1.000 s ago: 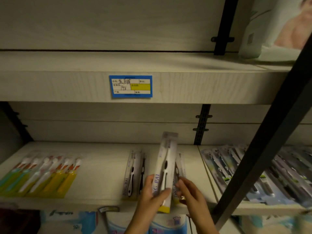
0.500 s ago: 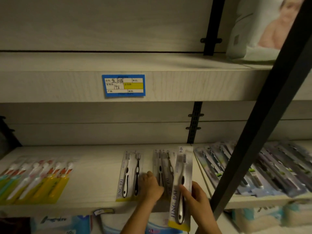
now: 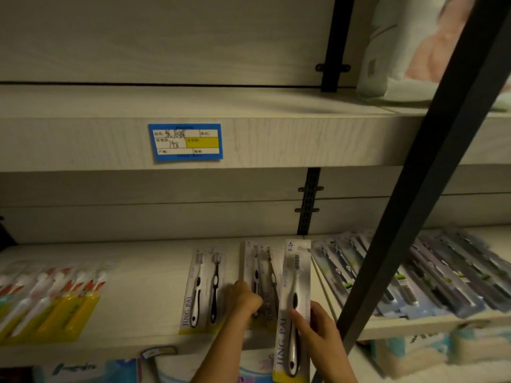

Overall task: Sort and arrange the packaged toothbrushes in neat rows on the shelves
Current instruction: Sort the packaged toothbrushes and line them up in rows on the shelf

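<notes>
The single toothbrush pack point(image 3: 293, 286), held up by the left hand point(image 3: 243, 299) a second ago, is now sitting in the right hand point(image 3: 318, 331), whose fingers point(image 3: 297, 317) are grasping its lower half just right of the twin pack point(image 3: 265, 275), with its end overhanging the shelf point(image 3: 138, 286) edge. The left hand is resting with curled fingers on that twin pack's left edge; whether it is pinching or only steadying, I cannot tell. The single pack seems to be going into the row's next place, not yet set down.
</notes>
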Demonstrator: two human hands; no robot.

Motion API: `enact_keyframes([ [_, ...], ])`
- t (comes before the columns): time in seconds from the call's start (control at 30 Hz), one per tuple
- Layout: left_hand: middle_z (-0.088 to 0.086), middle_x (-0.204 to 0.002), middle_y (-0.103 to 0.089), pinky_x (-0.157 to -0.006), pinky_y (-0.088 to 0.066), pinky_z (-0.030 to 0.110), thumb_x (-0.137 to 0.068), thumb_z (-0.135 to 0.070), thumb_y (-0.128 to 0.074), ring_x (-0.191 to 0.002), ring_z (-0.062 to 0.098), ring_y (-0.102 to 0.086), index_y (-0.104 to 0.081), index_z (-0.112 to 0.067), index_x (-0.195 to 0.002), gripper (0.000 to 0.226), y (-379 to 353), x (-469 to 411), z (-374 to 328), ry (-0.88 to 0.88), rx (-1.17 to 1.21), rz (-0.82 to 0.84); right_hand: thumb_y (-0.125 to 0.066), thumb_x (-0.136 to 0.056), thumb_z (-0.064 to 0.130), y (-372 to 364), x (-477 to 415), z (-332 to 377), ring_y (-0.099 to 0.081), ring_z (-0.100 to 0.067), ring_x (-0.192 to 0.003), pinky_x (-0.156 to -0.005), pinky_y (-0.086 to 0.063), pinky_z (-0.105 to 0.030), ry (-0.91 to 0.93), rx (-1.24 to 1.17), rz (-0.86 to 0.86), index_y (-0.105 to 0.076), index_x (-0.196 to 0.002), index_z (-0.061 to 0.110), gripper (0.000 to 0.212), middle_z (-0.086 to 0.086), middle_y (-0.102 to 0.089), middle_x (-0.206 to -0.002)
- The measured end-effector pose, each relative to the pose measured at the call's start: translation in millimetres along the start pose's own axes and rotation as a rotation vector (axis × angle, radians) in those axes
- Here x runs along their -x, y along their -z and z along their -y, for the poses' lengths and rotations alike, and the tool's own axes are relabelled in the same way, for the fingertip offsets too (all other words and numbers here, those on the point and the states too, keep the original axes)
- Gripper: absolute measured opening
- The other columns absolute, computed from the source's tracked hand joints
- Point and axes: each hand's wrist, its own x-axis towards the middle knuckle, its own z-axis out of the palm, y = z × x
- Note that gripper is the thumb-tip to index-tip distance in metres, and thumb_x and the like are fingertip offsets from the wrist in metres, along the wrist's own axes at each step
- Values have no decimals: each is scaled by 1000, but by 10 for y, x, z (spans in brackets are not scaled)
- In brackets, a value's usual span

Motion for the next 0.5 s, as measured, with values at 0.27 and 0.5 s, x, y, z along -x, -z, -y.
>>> enact_keyframes([
  [0.27,16,-124,-55,-87,-49,31,-88,-18,-59,-110,28,-57,-43,-3,-127,45,105,154,391,-151,343,-176,-69,-79,23,-116,-7,68,-67,-19,-93,-87,-55,-41,-8,-69,52,-52,-110,29,36,-4,-68,-101],
  [0.5,11,-90,-67,-61,-51,16,-84,-4,-64,-77,17,-61,-59,-11,-93,13,619,476,1447,-185,979,-213,-70,-79,20,-630,48,162,-68,-12,-84,-72,-57,-29,43,-73,98,-53,-103,32,31,2,-69,-93],
])
